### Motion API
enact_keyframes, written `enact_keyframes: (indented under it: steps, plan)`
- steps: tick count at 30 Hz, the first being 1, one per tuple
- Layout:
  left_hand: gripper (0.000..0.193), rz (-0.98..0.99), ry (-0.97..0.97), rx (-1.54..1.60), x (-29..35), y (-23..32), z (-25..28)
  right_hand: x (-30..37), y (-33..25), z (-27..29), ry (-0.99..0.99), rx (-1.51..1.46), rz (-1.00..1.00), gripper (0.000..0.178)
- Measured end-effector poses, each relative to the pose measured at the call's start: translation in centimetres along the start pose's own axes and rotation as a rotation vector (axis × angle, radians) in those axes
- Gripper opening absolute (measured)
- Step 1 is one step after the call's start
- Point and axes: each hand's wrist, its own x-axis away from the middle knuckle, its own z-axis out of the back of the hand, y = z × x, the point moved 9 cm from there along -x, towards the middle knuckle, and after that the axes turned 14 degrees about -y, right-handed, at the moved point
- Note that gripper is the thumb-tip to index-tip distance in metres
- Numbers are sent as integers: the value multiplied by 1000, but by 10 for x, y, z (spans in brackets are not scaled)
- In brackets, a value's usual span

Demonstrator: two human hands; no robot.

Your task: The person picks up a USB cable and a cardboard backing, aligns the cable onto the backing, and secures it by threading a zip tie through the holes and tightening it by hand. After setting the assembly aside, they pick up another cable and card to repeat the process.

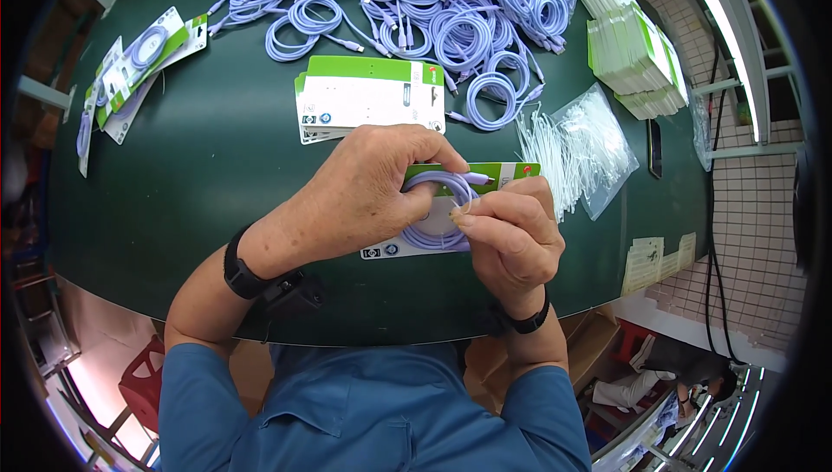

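A coiled lilac cable (pixel 431 237) lies on a white and green backing card (pixel 394 248) in front of me. My left hand (pixel 374 179) grips the coil and card from the left, its index finger over the top by the cable's plug and its thumb on the coil. At the coil's right side my right hand (pixel 513 234) is closed in a pinch, thumb against index finger. A thin white tie seems to sit at those fingertips. Both hands hide parts of the card and coil. Just beyond them rests a stack of similar cards (pixel 364 104).
A large heap of lilac cables (pixel 416 4) covers the far middle. Finished-looking carded cables (pixel 139 73) lie far left. White ties (pixel 555 164) spill beside a clear bag (pixel 602 151) on the right. Stacked card bundles (pixel 633 52) and a phone (pixel 654 149) lie along the right edge.
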Motion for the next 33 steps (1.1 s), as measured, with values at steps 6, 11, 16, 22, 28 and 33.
enact_keyframes:
  steps: [6, 11, 16, 22, 28, 33]
  plan:
    - [30, -2, 2, 1, 0, -1, -1, 1, 4, -1, 2, -9, -15, 28]
    - [30, -31, 17, -12, 0, 0, 0, 1, 6, -2, -8, -27, -24, 27]
    - [30, 4, 3, 48, -1, -1, 0, 0, 8, -4, -17, -26, -25, 28]
    - [30, -2, -6, 44, -1, -2, -2, 1, 9, -6, -37, -30, -19, 28]
    - [29, 18, -17, 79, -2, -6, -3, -1, 9, -8, -43, -17, -6, 29]
    - [29, 49, -44, 123, -4, -10, -4, -3, 11, -13, -70, 27, -2, 30]
